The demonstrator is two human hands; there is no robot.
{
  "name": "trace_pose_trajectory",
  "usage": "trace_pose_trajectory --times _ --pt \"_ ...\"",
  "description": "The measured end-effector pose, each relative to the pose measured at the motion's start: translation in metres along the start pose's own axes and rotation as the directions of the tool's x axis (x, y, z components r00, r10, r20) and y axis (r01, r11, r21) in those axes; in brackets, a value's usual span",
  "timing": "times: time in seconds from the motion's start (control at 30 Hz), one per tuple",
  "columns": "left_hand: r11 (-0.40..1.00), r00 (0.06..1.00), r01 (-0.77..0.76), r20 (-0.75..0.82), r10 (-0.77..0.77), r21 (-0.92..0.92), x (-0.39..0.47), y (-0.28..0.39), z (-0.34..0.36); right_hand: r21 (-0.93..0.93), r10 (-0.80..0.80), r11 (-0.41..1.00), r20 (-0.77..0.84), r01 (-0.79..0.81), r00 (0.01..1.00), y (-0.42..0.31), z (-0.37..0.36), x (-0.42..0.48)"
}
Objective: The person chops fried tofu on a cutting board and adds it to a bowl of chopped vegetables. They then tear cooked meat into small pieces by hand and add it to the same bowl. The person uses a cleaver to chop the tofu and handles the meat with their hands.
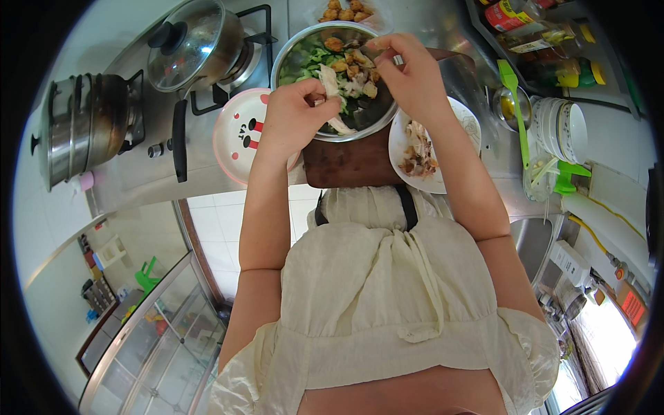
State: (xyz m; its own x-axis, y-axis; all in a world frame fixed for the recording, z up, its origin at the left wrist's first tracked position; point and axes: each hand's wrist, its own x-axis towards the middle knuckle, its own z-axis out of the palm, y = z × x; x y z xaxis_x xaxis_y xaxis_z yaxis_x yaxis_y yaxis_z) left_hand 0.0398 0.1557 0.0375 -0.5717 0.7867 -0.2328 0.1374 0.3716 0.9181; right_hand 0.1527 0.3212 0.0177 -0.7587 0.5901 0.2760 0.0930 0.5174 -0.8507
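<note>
A steel mixing bowl (282, 57) holds chopped green leaves (311, 59), browned pieces (340, 66) and pale shredded meat. Over its near left part, my left hand (303, 111) pinches a long pale strip of meat (328, 80) between thumb and fingers. My right hand (410, 67) is above the bowl's right rim, thumb and fingertips close together; whether a small scrap is between them cannot be told. Under my right forearm is a white plate (441, 181) with bones and meat scraps (417, 155). The bowl rests partly over a dark wooden board (347, 163).
At left are a lidded pan (189, 46) with a black handle and a stacked steamer pot (83, 124) on the stove. A cat-face plate (233, 150) touches the bowl's left side. Stacked bowls (563, 129), a green brush (513, 88) and bottles (544, 39) stand at right.
</note>
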Motion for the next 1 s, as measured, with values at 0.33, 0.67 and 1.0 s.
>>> trace_pose_trajectory --times 0.33,0.67,1.0 --pt "0.935 0.990 -0.137 0.006 0.143 0.327 0.000 0.017 0.011 -0.012 0.000 1.000 0.120 0.002 0.993 -0.019 0.015 -0.018" --pt "0.953 0.990 -0.050 0.110 0.086 -0.299 0.005 -0.002 0.012 0.128 0.143 0.979 0.130 -0.160 0.981 -0.022 0.011 -0.017" --pt "0.990 0.999 0.006 -0.044 -0.012 -0.140 0.005 -0.006 -0.001 -0.040 0.013 0.999 0.055 -0.011 0.998 -0.011 -0.016 0.000"
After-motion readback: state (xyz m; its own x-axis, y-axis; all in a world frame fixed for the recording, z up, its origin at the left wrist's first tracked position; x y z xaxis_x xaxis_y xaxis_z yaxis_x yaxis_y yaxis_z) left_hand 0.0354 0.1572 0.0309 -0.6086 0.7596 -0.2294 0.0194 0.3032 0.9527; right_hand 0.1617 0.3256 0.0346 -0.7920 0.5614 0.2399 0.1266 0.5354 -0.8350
